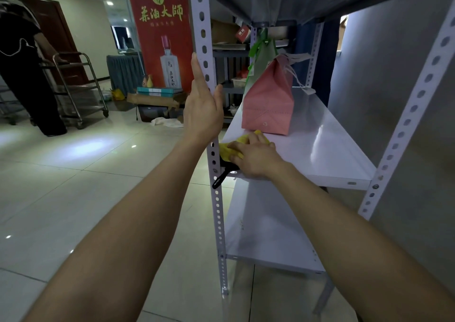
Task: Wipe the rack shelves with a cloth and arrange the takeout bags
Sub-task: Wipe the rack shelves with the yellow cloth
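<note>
Left hand (pixel 203 111) rests on the rack post (pixel 218 213) while right hand (pixel 256 158) presses a yellow cloth (pixel 227 150) on the shelf (pixel 332 149).

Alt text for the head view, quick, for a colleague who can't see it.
Right hand presses a yellow cloth onto the white rack's middle shelf, just in front of an upright pink takeout bag. Left hand rests flat against the front post.
</note>
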The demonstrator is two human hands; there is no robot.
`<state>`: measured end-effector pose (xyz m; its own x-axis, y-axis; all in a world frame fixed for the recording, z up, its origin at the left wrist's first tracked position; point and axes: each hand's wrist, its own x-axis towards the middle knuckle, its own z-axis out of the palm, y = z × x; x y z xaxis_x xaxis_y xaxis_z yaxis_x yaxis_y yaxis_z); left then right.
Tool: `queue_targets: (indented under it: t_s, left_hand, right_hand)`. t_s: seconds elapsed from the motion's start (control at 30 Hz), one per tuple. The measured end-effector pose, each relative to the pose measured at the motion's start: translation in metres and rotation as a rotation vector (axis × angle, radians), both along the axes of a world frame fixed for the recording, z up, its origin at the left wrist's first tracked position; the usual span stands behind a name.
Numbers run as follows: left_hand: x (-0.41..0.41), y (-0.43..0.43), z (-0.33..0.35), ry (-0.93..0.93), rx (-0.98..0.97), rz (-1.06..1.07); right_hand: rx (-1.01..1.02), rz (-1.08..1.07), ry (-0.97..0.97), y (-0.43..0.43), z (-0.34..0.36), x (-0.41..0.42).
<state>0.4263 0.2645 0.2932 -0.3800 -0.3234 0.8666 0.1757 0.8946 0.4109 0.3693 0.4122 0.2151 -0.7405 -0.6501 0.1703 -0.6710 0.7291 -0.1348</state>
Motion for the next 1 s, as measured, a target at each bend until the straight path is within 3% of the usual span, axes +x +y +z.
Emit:
queue_targets:
  t_s: [0.2, 0.4, 0.77, 0.9, 1.0]
  left_hand:
    - [0.014, 0.008, 0.004, -0.090, 0.089, 0.003]
    - [0.029, 0.006, -0.007, -0.182, 0.075, 0.013]
    - [0.030, 0.011, -0.015, -0.149, 0.121, 0.084]
    - [0.031, 0.037, -0.039, -0.004, -0.176, 0.339]
    - [0.015, 0.064, -0.069, -0.060, -0.392, 0.234]
  right_hand:
    - [0.016, -0.102, -0.018, 0.026, 0.015, 0.007]
    - [0.153, -0.087, -0.046, -0.003, 0.006, 0.010]
    - [-0.060, -0.254, -0.022, 0.073, -0.013, 0.014]
    - [-0.059, -0.387, -0.082, 0.131, -0.007, 0.002]
    - [-0.046, -0.439, -0.124, 0.148, -0.002, -0.006]
